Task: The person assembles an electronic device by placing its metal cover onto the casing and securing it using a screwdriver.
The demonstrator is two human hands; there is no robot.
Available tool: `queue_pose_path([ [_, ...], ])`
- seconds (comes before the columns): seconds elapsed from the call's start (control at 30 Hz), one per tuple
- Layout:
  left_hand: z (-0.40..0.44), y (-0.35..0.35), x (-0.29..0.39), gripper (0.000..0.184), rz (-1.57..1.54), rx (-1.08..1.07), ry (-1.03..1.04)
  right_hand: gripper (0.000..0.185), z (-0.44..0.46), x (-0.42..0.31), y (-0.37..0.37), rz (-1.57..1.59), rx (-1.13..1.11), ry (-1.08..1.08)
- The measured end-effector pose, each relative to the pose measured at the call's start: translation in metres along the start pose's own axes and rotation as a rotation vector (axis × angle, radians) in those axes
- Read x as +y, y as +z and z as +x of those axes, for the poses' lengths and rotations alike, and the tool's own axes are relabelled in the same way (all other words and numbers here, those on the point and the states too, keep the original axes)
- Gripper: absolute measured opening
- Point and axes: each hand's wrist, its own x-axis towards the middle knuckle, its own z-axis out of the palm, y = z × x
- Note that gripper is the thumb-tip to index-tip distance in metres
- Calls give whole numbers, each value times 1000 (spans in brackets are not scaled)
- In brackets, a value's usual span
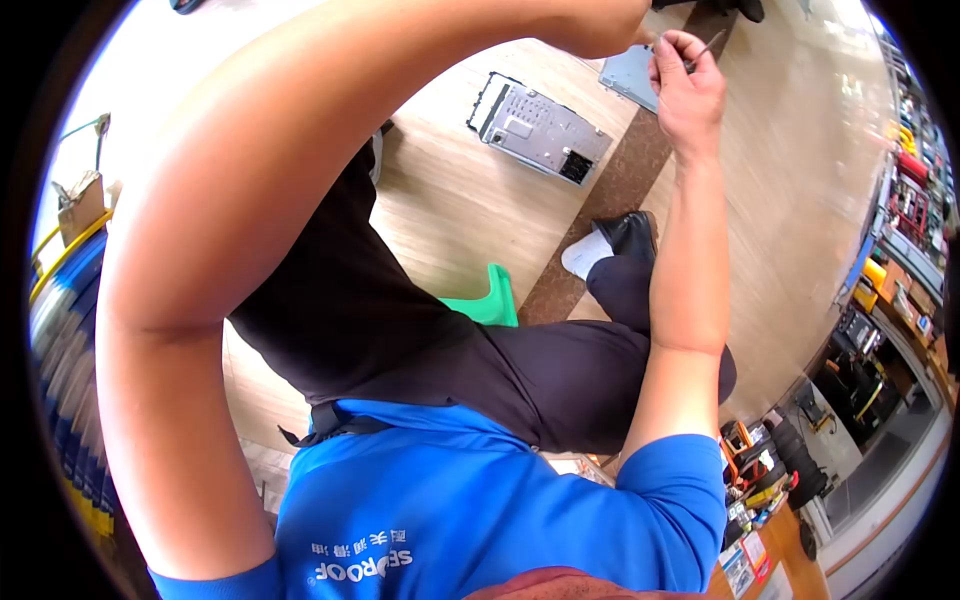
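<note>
My right hand (pixel 690 95) is raised at the top of the view, its fingers closed around a thin dark metal rod (pixel 714 42) that sticks out past the fingertips. My left hand (pixel 615 28) reaches in from the left beside it, partly cut off by the top edge, with its fingers mostly hidden. Below both hands is a flat grey-blue metal panel (pixel 628 75), partly covered by them. A silver metal casing (pixel 545 128) with slots and a black square opening lies on the floor nearer to me, apart from my hands.
A green plastic piece (pixel 490 300), perhaps a stool's edge, shows beside my leg. My black shoe (pixel 630 236) rests on the brown floor strip (pixel 632 160). Shelves with many goods (pixel 910 200) line the right side. Blue and yellow items (pixel 75 300) stand at far left.
</note>
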Motion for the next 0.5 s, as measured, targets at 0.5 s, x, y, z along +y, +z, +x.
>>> queue_pose_path([
  [0.5, -56, -19, 71, 41, -679, -44, 241, 10, -128, -145, -17, -629, 7, -508],
])
